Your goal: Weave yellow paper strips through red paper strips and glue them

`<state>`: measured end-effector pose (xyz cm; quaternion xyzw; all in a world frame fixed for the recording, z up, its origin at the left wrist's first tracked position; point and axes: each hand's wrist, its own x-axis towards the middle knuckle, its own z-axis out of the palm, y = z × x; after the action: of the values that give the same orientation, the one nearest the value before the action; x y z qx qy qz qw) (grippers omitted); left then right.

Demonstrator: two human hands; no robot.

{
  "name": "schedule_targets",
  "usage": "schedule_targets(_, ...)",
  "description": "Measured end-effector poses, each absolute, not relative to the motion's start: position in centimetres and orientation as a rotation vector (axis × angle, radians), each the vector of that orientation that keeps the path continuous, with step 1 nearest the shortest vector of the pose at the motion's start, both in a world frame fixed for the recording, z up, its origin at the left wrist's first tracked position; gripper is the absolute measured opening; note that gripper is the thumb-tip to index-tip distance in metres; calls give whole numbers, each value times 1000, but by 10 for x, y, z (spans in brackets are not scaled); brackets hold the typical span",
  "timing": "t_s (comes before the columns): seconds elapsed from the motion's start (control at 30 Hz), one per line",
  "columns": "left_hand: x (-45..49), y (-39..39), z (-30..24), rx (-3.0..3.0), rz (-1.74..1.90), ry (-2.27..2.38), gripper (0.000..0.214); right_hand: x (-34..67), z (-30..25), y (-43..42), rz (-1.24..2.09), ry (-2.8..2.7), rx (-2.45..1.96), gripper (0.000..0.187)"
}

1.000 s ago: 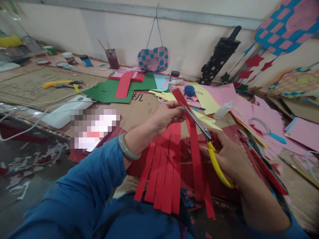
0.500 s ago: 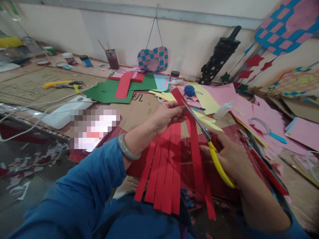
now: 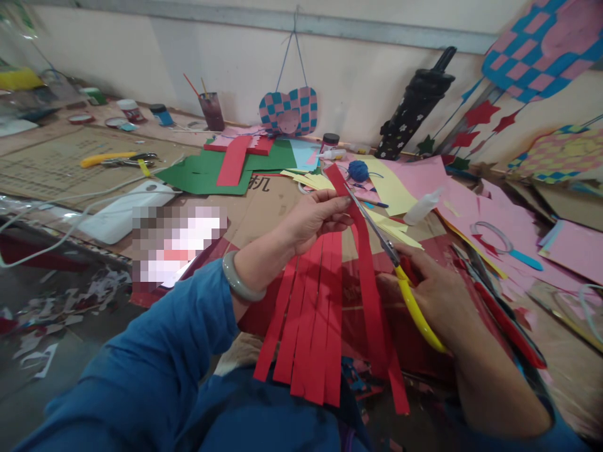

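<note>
My left hand [image 3: 323, 216], with a pale bangle at the wrist, pinches the upper part of a sheet of red paper [image 3: 311, 326]. The sheet is slit into several long strips that hang down toward my lap. In my right hand [image 3: 431, 289] is a pair of scissors [image 3: 400, 276] with yellow and red handles. Their blades lie along the red paper just right of my left fingertips, pointing up and away. Two strips hang to the right of the others, beneath the blades. Part of the paper is hidden behind my left fingers.
Behind my hands lie green paper [image 3: 202, 179], a blue yarn ball [image 3: 358, 171], a white glue bottle [image 3: 421, 208] and pink paper [image 3: 414, 172]. A lit phone [image 3: 183, 245] rests at the left edge. A black umbrella [image 3: 412, 107] leans on the wall.
The scissors have shifted very slightly along the red paper. The top of the paper has tilted a little to the right. Both hands keep their hold.
</note>
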<state>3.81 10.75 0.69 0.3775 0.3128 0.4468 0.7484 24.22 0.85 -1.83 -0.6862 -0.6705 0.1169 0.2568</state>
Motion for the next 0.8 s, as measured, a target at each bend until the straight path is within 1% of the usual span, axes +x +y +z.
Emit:
schedule_targets(0.2,34,110,13,840,1119,737,21,243,-19,8,282,-1853,-1900,68)
schedule_targets(0.33,34,110,14,845,1097,724,25,243,-18,7,307,-1861,-1918,65)
schedule_targets(0.63,37,105,15,892,1045,695,25,242,-15,6,270,-1887,-1890,65)
schedule_targets(0.8,36,106,12,905,1040,688,23,243,-19,6,247,-1902,-1873,60)
